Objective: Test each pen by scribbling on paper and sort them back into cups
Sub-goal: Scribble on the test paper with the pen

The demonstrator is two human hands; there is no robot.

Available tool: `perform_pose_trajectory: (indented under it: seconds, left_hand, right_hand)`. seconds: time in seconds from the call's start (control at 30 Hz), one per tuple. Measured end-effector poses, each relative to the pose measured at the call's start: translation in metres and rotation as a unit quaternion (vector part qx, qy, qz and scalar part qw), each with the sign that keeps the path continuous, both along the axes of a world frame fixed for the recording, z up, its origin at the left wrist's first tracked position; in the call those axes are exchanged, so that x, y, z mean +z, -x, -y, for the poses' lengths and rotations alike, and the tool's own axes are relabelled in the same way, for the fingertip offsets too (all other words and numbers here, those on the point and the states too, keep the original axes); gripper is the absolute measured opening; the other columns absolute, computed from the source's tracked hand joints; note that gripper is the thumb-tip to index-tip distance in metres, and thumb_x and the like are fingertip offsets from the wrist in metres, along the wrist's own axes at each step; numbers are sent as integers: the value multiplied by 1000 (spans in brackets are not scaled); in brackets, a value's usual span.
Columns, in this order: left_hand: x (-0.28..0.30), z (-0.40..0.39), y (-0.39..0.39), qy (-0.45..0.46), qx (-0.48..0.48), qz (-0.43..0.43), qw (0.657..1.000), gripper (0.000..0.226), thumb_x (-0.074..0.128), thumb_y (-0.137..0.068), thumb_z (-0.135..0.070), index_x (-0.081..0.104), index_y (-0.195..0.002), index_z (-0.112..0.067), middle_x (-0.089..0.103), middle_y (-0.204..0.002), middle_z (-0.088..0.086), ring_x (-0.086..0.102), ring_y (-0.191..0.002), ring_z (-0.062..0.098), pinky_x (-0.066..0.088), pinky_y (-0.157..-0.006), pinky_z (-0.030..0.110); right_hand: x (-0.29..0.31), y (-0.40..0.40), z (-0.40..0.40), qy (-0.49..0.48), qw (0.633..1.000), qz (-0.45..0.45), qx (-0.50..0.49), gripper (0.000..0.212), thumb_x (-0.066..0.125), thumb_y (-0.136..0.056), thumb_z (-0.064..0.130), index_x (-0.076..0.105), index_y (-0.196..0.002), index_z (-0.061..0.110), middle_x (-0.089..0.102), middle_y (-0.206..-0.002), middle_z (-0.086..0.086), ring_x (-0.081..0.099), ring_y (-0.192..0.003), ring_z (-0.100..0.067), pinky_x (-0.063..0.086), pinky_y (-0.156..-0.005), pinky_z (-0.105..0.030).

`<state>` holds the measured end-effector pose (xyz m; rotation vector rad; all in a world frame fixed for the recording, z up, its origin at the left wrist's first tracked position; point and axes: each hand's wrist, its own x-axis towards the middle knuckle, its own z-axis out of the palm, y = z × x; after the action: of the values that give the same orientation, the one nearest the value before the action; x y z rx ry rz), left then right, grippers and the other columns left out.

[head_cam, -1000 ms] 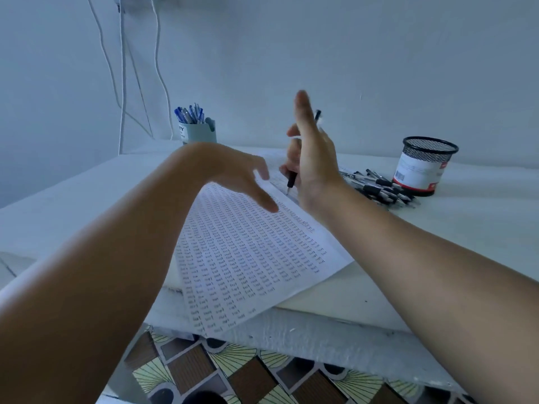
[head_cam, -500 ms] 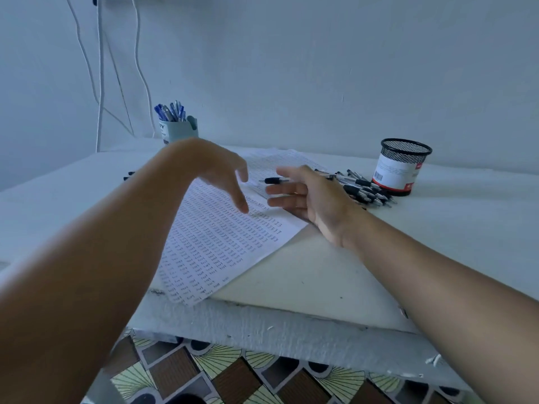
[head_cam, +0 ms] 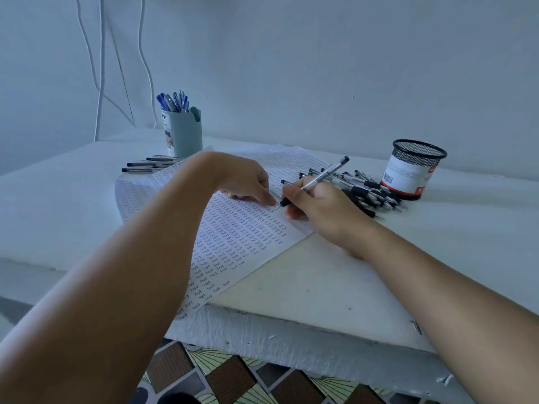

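paper (head_cam: 233,228): white, covered in rows of small dark handwritten marks
held pen (head_cam: 313,182): clear barrel, black grip and cap end
pen pile (head_cam: 367,191): clear and black
left cup (head_cam: 185,132): pale teal, holding blue pens
mesh cup (head_cam: 414,167): black mesh, white label with red edge
floor (head_cam: 233,380): brown squares, pale green fan pattern

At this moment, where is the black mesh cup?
In the head view the black mesh cup stands upright at the right rear of the table, just right of the pile of loose pens and beyond the right hand.
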<state>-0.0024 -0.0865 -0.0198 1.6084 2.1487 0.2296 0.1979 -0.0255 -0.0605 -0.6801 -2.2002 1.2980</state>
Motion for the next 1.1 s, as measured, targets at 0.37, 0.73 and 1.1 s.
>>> perform_pose_trajectory:
  seconds: [0.37, 0.73, 1.1]
  left_hand:
    - [-10, 5, 0, -65, -1, 21, 998, 39, 77, -85, -49, 67, -98, -13, 62, -84, -2, 51, -75, 15, 40, -72, 32]
    - [-11, 5, 3, -63, -5, 18, 998, 40, 77, -86, -50, 67, -99, -14, 62, -86, -1, 52, -78, 17, 40, -74, 34]
    - [-12, 5, 2, -61, -2, 25, 998, 40, 77, -85, -50, 67, -99, -14, 61, -86, -2, 51, -78, 16, 40, -73, 33]
  right_hand:
    - [-3, -1, -1, -39, 999, 8, 12, 12, 65, -102, 34, 66, -94, 25, 72, -76, 10, 60, -70, -7, 51, -79, -40]
    - [-2, 0, 1, -58, 998, 21, -1, 14, 63, -103, 35, 65, -96, 24, 72, -76, 11, 60, -70, -2, 53, -83, -38]
    - [-3, 1, 0, -57, 998, 24, -7, 16, 62, -104, 36, 63, -96, 22, 71, -74, 11, 60, -66, 1, 51, -77, -31]
